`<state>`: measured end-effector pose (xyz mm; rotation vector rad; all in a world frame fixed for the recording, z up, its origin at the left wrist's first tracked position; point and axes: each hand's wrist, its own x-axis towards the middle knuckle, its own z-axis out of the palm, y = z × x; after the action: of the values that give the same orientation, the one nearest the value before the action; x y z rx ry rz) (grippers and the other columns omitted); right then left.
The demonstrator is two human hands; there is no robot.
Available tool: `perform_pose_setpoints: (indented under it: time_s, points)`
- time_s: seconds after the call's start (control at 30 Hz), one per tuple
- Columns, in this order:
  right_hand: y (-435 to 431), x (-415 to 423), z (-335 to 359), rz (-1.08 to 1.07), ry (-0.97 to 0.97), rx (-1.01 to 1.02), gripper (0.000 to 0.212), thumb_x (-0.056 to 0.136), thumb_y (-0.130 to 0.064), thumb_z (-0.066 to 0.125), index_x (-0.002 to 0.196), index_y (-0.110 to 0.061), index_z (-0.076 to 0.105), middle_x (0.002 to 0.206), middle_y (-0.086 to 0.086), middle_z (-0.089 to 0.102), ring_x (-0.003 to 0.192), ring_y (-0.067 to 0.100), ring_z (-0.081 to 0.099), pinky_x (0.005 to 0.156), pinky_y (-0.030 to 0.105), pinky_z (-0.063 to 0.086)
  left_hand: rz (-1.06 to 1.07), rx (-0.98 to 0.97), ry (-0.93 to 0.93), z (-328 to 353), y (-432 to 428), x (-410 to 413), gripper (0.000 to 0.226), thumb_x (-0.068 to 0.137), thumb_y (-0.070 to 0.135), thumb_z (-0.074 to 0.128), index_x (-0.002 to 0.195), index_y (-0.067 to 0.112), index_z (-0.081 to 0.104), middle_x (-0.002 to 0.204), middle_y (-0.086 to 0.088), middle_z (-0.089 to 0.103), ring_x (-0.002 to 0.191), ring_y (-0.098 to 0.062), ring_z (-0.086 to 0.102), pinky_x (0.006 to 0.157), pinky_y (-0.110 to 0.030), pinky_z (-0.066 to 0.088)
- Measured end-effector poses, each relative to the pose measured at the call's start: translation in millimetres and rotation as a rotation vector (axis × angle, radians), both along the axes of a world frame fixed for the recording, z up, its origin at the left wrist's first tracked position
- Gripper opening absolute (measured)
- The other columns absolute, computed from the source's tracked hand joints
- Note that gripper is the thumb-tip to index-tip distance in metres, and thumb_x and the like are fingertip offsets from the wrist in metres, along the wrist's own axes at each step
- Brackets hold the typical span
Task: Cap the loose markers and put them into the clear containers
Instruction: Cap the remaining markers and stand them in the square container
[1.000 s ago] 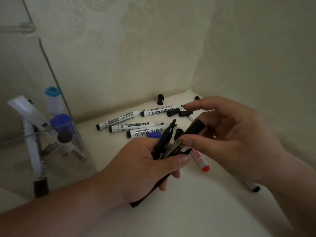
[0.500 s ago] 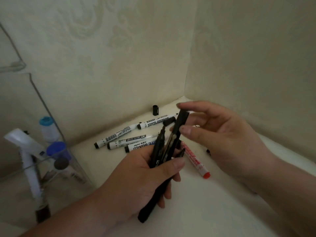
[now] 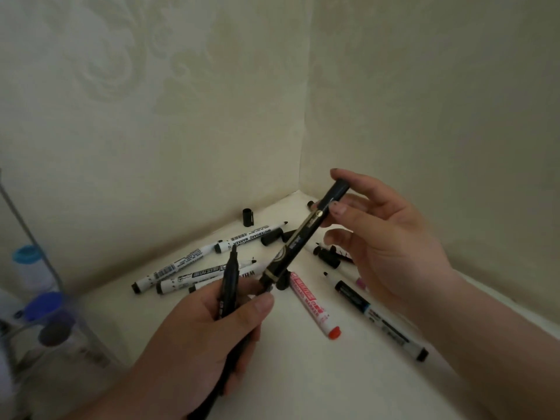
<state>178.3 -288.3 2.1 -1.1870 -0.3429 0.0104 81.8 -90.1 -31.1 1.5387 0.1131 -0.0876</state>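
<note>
My right hand (image 3: pixel 381 237) pinches cap end of black marker (image 3: pixel 298 241). Long axis slants down-left to my left hand (image 3: pixel 209 338), which grips uncapped marker (image 3: pixel 228 277), tip up. Clear container (image 3: pixel 51 274) far left, left hand nearer.

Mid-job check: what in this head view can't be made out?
Head view:
Clear container: cut off by the left edge, blurred; contents uncountable.
Uncapped black marker: lower end hidden inside the left hand.
Loose caps: partly hidden behind the right hand and capped black marker.
</note>
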Motion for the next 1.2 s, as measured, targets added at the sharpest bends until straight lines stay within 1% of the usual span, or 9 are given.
perform_pose_setpoints:
  time_s: [0.13, 0.23, 0.4, 0.53, 0.63, 0.77, 0.83, 1.03, 1.2]
  points:
    - [-16.2, 13.4, 9.3, -0.139, 0.032, 0.031, 0.032, 0.094, 0.007, 0.052, 0.115, -0.01, 0.069, 0.08, 0.011, 0.066, 0.073, 0.022, 0.064, 0.062, 0.031, 0.053, 0.076, -0.075, -0.059, -2.7, -5.6, -1.8, 0.035, 0.054, 0.043, 0.084, 0.079, 0.019, 0.076, 0.056, -0.017, 0.052, 0.04, -0.024, 0.041, 0.038, -0.025, 0.036]
    - [-33.9, 30.1, 17.7, -0.296, 0.069, 0.034, 0.032, 0.098, 0.003, 0.043, 0.116, -0.012, 0.066, 0.073, 0.008, 0.056, 0.064, 0.021, 0.062, 0.065, 0.037, 0.057, 0.11, -0.236, -0.108, -3.2, -6.1, -3.2, 0.062, 0.042, 0.051, 0.097, 0.089, 0.016, 0.078, 0.065, -0.016, 0.059, 0.043, -0.034, 0.054, 0.042, -0.033, 0.048]
    - [-57.9, 45.7, 14.5, -0.479, -0.178, -0.526, 0.04, 0.1, -0.006, 0.058, 0.135, -0.022, 0.047, 0.091, 0.006, 0.06, 0.069, 0.02, 0.066, 0.062, 0.031, 0.06, 0.132, -0.262, -0.164, -0.8, -6.3, -6.2, 0.075, 0.036, 0.067, 0.093, 0.095, 0.022, 0.08, 0.07, -0.017, 0.064, 0.045, -0.035, 0.058, 0.05, -0.044, 0.054]
    - [-58.9, 52.4, 6.6, -0.535, -0.449, -0.969, 0.019, 0.092, -0.02, 0.072, 0.101, -0.035, 0.065, 0.085, -0.014, 0.063, 0.072, 0.009, 0.059, 0.067, 0.018, 0.048, 0.124, -0.217, -0.185, -3.7, -6.7, -6.1, 0.076, 0.039, 0.07, 0.091, 0.098, 0.023, 0.08, 0.068, -0.014, 0.063, 0.049, -0.026, 0.056, 0.049, -0.034, 0.05]
    - [-53.0, 60.6, -3.2, -0.462, -0.416, -1.203, 0.01, 0.092, -0.02, 0.072, 0.098, -0.027, 0.071, 0.083, -0.017, 0.061, 0.071, -0.003, 0.053, 0.063, 0.005, 0.036, 0.113, -0.213, -0.186, -6.6, -6.4, -6.2, 0.078, 0.036, 0.071, 0.091, 0.098, 0.024, 0.081, 0.073, -0.01, 0.066, 0.057, -0.019, 0.058, 0.053, -0.024, 0.049]
    - [-45.7, 68.9, -15.5, -0.369, -0.273, -1.422, 0.013, 0.092, -0.024, 0.069, 0.105, -0.024, 0.074, 0.091, -0.008, 0.066, 0.084, 0.013, 0.06, 0.075, 0.025, 0.048, 0.153, -0.212, -0.23, -9.3, -4.3, -7.0, 0.076, 0.039, 0.072, 0.089, 0.099, 0.027, 0.081, 0.079, -0.008, 0.072, 0.069, -0.019, 0.064, 0.065, -0.027, 0.054]
    - [-42.6, 68.6, -17.6, -0.341, -0.237, -1.46, 0.015, 0.093, -0.027, 0.068, 0.107, -0.025, 0.073, 0.092, -0.01, 0.064, 0.086, 0.012, 0.06, 0.074, 0.024, 0.047, 0.173, -0.202, -0.279, -7.6, -3.7, -7.7, 0.069, 0.047, 0.072, 0.087, 0.101, 0.03, 0.08, 0.085, -0.01, 0.075, 0.079, -0.024, 0.071, 0.072, -0.032, 0.056]
    - [-26.5, 69.1, -11.8, -0.318, -0.221, -1.372, 0.012, 0.092, -0.03, 0.069, 0.103, -0.026, 0.073, 0.097, -0.009, 0.068, 0.087, 0.008, 0.061, 0.073, 0.022, 0.044, 0.11, -0.179, -0.201, -0.4, -2.7, -8.9, 0.039, 0.055, 0.036, 0.089, 0.093, 0.033, 0.081, 0.089, -0.009, 0.079, 0.085, -0.02, 0.072, 0.063, -0.019, 0.05]
    - [8.6, 91.0, 13.5, -0.185, -0.416, -1.555, 0.014, 0.094, -0.025, 0.068, 0.105, -0.021, 0.074, 0.1, -0.006, 0.068, 0.086, 0.01, 0.06, 0.072, 0.019, 0.043, 0.044, -0.083, -0.138, -1.9, -2.6, -5.2, 0.02, 0.08, 0.011, 0.073, 0.09, 0.027, 0.08, 0.081, -0.007, 0.078, 0.07, -0.011, 0.072, 0.055, -0.009, 0.046]
